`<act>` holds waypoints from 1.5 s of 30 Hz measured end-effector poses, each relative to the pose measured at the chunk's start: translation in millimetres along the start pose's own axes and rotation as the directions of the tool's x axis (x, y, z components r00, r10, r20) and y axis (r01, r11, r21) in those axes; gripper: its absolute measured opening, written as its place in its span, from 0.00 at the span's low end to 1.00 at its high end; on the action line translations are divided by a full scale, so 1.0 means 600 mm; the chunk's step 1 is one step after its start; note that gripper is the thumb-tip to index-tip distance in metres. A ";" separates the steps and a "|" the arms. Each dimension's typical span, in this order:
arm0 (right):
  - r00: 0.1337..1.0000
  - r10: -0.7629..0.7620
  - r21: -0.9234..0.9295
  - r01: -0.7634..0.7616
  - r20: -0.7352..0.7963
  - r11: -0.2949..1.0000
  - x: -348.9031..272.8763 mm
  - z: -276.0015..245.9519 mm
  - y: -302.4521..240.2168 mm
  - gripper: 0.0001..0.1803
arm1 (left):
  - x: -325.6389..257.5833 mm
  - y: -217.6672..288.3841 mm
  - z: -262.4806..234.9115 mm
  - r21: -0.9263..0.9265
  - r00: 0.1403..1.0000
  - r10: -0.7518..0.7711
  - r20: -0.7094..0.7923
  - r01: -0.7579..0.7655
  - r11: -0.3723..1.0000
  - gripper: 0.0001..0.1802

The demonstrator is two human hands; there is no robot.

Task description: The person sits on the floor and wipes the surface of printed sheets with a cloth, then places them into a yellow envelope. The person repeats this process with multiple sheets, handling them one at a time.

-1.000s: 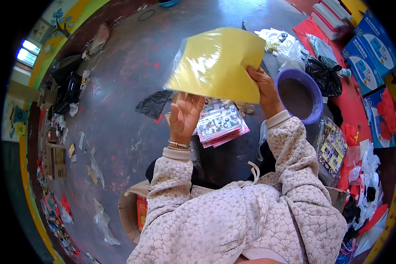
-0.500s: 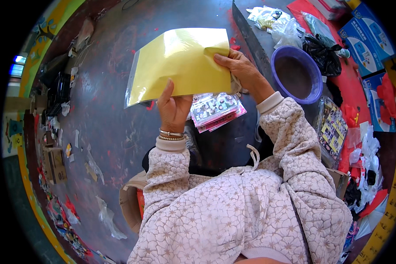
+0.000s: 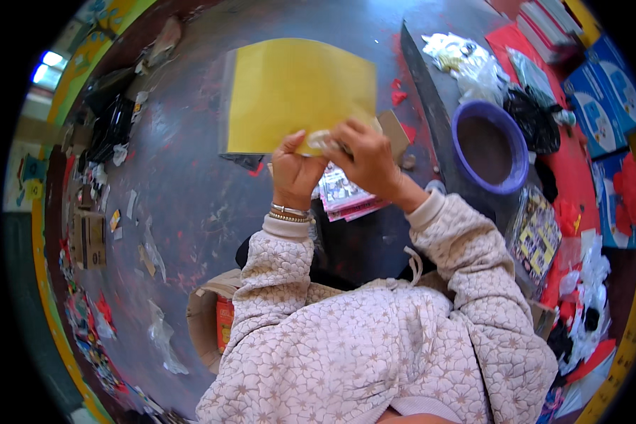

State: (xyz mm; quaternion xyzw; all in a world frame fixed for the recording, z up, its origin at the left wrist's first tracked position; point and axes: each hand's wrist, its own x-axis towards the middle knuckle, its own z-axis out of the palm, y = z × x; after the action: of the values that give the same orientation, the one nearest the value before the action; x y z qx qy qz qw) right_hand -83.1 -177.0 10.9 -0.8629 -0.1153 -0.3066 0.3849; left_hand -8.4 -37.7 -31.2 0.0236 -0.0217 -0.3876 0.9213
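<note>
A yellow sheet (image 3: 300, 85) with a clear plastic margin is held up in front of me. At its lower edge, my left hand (image 3: 295, 173) grips it with the thumb on the near face. My right hand (image 3: 369, 157) is closed in front of the sheet's lower right part, close to my left thumb. Its fingers pinch a small whitish thing (image 3: 319, 140), too blurred to name. Below both hands lies a stack of printed pictures with pink edges (image 3: 345, 194), partly hidden by my right hand. A piece of brown cardboard (image 3: 394, 134) shows behind my right hand.
To the right stands a purple basin (image 3: 519, 166), beside a black plastic bag (image 3: 533, 120) and white bags (image 3: 463, 60). Blue boxes (image 3: 601, 106) are farther right. An open carton (image 3: 203, 318) sits by my left side. Plastic scraps (image 3: 164, 339) litter the floor at left.
My right hand has left the sheet's right side and come down and left toward my left thumb, bringing the whitish thing in front. The sheet looks flatter and more upright.
</note>
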 end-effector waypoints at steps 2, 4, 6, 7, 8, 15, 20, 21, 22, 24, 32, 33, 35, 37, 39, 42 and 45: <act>0.997 -0.079 0.021 0.079 0.019 0.997 -0.019 -0.001 0.012 0.07 | -0.015 -0.003 0.011 0.064 1.000 -0.024 0.005 0.024 0.998 0.21; 0.997 -0.037 0.024 0.036 0.067 0.999 -0.032 -0.021 0.023 0.07 | -0.029 0.004 0.037 0.210 0.997 0.019 -0.072 -0.004 0.978 0.22; 0.978 0.033 -0.093 -0.014 0.205 0.996 -0.041 -0.037 0.041 0.06 | -0.035 0.015 0.040 0.351 0.993 0.074 -0.091 -0.038 0.936 0.22; 0.973 0.043 -0.104 -0.020 0.225 0.994 -0.047 -0.048 0.060 0.06 | -0.038 0.025 0.039 0.437 0.995 0.061 -0.078 -0.020 0.899 0.23; 0.969 0.056 -0.116 -0.028 0.242 0.993 -0.049 -0.063 0.076 0.05 | -0.041 0.028 0.040 0.496 0.991 0.083 -0.106 -0.020 0.868 0.23; 0.724 0.689 0.868 -0.361 0.030 0.341 0.023 -0.184 0.136 0.12 | -0.057 0.012 0.009 0.721 0.948 -0.029 -0.318 0.262 0.641 0.20; 0.834 0.546 0.325 -0.539 0.078 0.777 0.070 -0.189 0.109 0.20 | -0.049 0.025 -0.106 0.976 0.984 -0.083 -0.159 0.144 -0.161 0.16; 0.826 0.545 0.339 -0.559 0.144 0.757 0.061 -0.191 0.123 0.21 | -0.041 -0.001 -0.038 0.945 0.950 -0.062 -0.307 0.296 -0.140 0.15; 0.820 0.531 0.357 -0.571 0.212 0.739 0.057 -0.194 0.127 0.22 | -0.038 -0.017 0.005 0.891 0.896 -0.033 -0.444 0.437 -0.122 0.14; 0.787 0.516 0.463 -0.616 0.339 0.637 0.050 -0.187 0.142 0.22 | -0.049 -0.012 0.004 0.935 0.972 -0.125 -0.200 0.151 -0.322 0.12; 0.721 0.518 0.621 -0.679 0.461 0.392 0.035 -0.177 0.157 0.12 | -0.045 -0.009 0.019 0.902 0.897 -0.123 -0.424 0.406 -0.149 0.13; 0.700 0.549 0.601 -0.697 0.456 0.390 0.035 -0.177 0.161 0.11 | -0.042 -0.013 0.047 0.906 0.902 -0.156 -0.403 0.369 -0.209 0.15; 0.704 0.551 0.616 -0.690 0.448 0.381 0.029 -0.179 0.164 0.10 | -0.041 -0.005 0.056 0.944 0.914 -0.247 -0.321 0.288 -0.160 0.19; 0.700 0.551 0.620 -0.693 0.454 0.369 0.031 -0.178 0.155 0.10 | -0.049 0.024 0.052 0.977 0.926 -0.334 -0.174 0.205 0.058 0.26; 0.680 0.561 0.606 -0.713 0.473 0.353 0.033 -0.176 0.145 0.10 | -0.047 0.035 0.056 0.935 0.956 -0.295 -0.001 0.105 0.338 0.30; 0.667 0.585 0.459 -0.744 0.462 0.486 0.029 -0.162 0.143 0.10 | -0.037 0.035 0.068 0.854 0.973 -0.195 0.126 -0.007 0.519 0.37; 0.629 0.570 0.566 -0.762 0.528 0.315 0.029 -0.155 0.129 0.10 | -0.021 0.031 0.072 0.869 0.993 -0.106 0.052 0.007 0.495 0.36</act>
State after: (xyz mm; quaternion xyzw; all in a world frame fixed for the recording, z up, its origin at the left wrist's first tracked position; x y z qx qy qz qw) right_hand -76.7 -298.6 23.5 -0.6170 0.0944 0.0612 0.7789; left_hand -6.7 -17.0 12.6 0.4639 -0.2574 -0.3551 0.7697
